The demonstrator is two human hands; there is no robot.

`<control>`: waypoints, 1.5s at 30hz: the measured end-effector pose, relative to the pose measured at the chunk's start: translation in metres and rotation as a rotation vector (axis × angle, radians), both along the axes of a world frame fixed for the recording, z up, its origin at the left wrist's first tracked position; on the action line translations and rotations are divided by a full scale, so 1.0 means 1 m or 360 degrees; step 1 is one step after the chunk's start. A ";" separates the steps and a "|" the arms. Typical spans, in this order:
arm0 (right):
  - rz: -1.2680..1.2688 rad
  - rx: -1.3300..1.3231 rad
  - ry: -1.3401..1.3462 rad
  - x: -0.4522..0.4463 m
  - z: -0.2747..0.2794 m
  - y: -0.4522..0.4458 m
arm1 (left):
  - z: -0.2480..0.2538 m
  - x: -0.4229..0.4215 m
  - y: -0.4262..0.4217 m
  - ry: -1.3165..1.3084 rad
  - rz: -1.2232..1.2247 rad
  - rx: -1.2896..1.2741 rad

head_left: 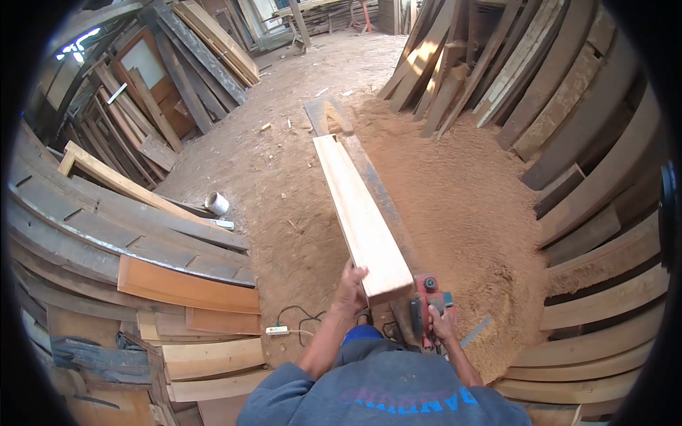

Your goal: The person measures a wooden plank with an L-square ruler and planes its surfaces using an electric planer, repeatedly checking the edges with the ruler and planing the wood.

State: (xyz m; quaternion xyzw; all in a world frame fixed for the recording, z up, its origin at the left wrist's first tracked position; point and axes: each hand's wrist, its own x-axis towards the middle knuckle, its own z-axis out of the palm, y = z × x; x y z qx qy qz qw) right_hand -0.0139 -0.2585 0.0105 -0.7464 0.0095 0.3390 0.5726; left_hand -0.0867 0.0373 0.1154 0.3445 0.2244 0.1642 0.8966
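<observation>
A long pale plank (359, 213) lies lengthwise on a narrow, worn wooden bench (380, 188), its near end close to my body. My left hand (349, 287) grips the plank's left edge near that end, thumb on top. To the right of the plank's near end, my right hand (444, 323) is wrapped round the handle of a red and black electric planer (428, 302). The planer rests beside the plank, apart from my left hand. Its underside is hidden.
Stacked boards (192, 284) fill the left side, and more planks (597, 348) lean along the right. Sawdust (455, 192) covers the ground. A white bucket (217, 204) stands at left; a power strip (277, 330) with cables lies near my left arm.
</observation>
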 end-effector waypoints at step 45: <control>0.0339 -0.1685 0.0148 -0.106 -0.076 -0.143 | 0.060 0.053 0.006 -0.0670 0.0198 -0.0806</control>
